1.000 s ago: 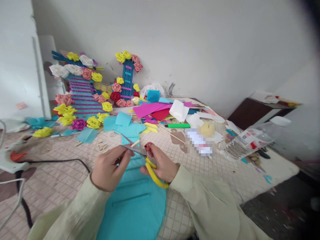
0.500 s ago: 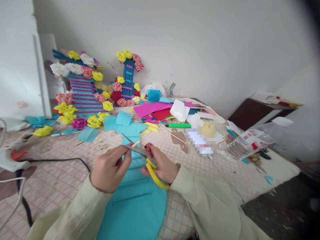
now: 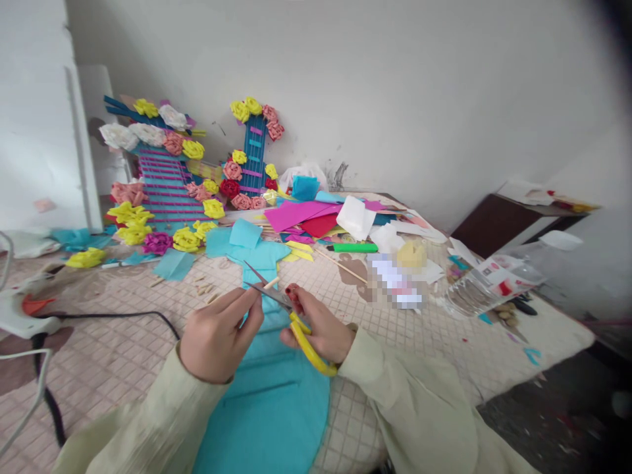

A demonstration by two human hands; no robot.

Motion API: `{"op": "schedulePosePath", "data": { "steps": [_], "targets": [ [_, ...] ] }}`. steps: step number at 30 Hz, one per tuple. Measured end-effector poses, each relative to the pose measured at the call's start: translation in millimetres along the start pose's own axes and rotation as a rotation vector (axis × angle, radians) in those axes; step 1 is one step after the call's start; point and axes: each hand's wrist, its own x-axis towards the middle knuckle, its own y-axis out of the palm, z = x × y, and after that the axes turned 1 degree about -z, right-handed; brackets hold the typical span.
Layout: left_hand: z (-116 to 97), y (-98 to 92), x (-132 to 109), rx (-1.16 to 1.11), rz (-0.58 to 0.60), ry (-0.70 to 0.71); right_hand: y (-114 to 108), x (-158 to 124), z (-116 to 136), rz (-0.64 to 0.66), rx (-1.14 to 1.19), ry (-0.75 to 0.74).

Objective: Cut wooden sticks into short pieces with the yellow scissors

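Observation:
My right hand (image 3: 323, 329) is wrapped round the yellow handles of a pair of scissors (image 3: 312, 352), whose blades stand apart and point up to the left. Between those blades lies a thin wooden stick (image 3: 271, 283), its pale end poking out past them. My left hand (image 3: 217, 336) pinches this stick just left of the blades. Beneath both hands a turquoise guitar-shaped piece (image 3: 269, 415) lies flat, with dark lines across its body and a folded turquoise paper (image 3: 245, 234) at its top end.
Two flower-covered paper models (image 3: 170, 184) lean at the back left. Coloured paper sheets (image 3: 301, 214) are heaped at the back, with a green marker (image 3: 354, 248) before them. A plastic bottle (image 3: 508, 276) lies tilted at right. A power strip (image 3: 24, 309) and cables are at left.
Both hands, the scissors and the stick have shifted very slightly right. The stick stays between the blades, and the grip of each hand looks the same.

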Motion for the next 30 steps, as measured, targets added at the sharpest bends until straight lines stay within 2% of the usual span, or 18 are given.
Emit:
{"op": "schedulePosePath", "data": {
  "steps": [7,14,25,30],
  "targets": [
    [-3,1.3,1,0.111,-0.019,0.070,3,0,-1,-0.002,0.067,0.012],
    [-10,2.2,0,0.158,-0.008,0.057,2,1,-2,-0.024,0.011,0.013],
    [-10,4.2,0,0.029,0.014,-0.028,-2,4,-12,-0.043,-0.058,0.045],
    [-4,2.2,4,0.018,-0.004,0.009,-2,4,-12,-0.063,-0.113,0.069]
  ]
}}
